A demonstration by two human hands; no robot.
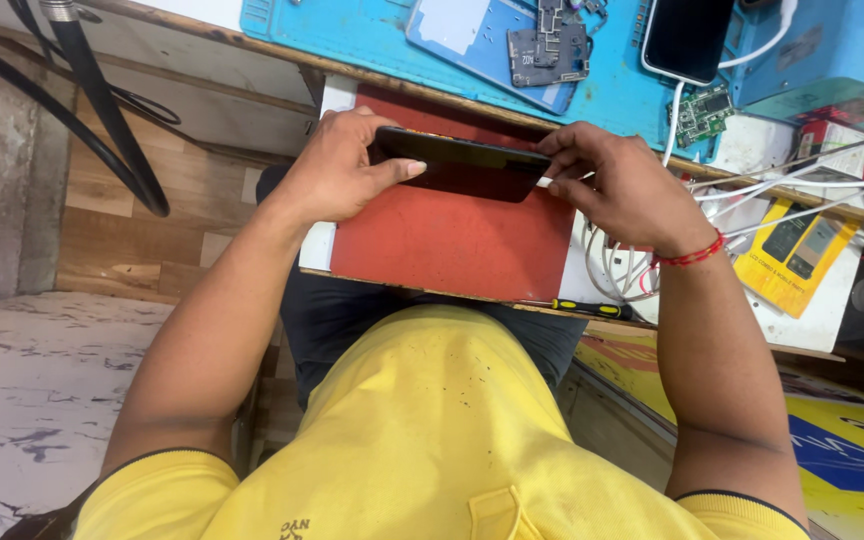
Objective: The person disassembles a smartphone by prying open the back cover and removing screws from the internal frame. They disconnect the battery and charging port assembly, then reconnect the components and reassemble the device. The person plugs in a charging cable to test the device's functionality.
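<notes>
Head view: we grip black phone (pixel 462 165) between both hands, just above red mat (pixel 452 245). Left hand (pixel 337 170) wraps phone's left end, thumb pressed along front edge. Right hand (pixel 612 185) pinches right end, fingers curled tight on corner. Red thread on right wrist. Blue work mat (pixel 612 90) beyond, circuit board (pixel 549 52) on it, white cables (pixel 802 190) at right.

Phone (pixel 462 165): glossy black. Pad (pixel 452 245) beneath: plain brick red. Far work mat (pixel 372 35): bright blue. Shirt (pixel 432 440), near: yellow, dark-speckled. Wrist thread (pixel 692 255), right: red. Screwdriver (pixel 592 308): yellow and black handle.
</notes>
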